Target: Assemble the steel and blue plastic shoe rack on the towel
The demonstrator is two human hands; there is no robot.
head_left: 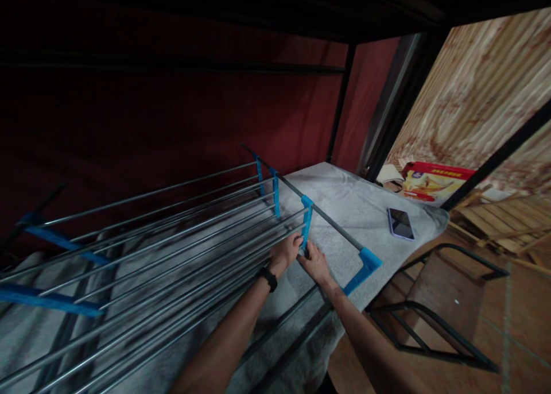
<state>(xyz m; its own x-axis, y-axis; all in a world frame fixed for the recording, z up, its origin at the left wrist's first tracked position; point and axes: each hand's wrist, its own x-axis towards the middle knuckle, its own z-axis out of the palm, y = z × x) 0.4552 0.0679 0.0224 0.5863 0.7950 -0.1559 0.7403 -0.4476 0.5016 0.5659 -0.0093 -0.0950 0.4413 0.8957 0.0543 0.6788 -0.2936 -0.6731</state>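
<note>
Two bare forearms (226,333) reach in from the bottom, closest of all, and they run right up to the drying rack (276,196), which lies across the grey blanket (344,187) with its metal rods stretching off to the left. Left hand (284,254), black watch (268,279) at the wrist, has its fingers curled in narrow at the low end of a blue bracket (307,219); whether it grips the bracket or a rod end, I cannot tell. Right beside it comes the right hand (317,263), back up, fingers bent towards the foot of that same bracket, and whether they close on anything is hidden too. Behind the hands a dark tube (336,226) slants down to a blue corner piece (371,261), which sits out past the right hand. Over at the far left, a blue bar (51,300) carries the other ends of several rods. Look right and a phone (400,223) lies face up near the blanket's edge, well apart from the rack. Beyond that edge stands a chair (447,293) with a black frame, a red and yellow box (439,181) behind it, while a dark red wall (193,112) backs the whole scene.
</note>
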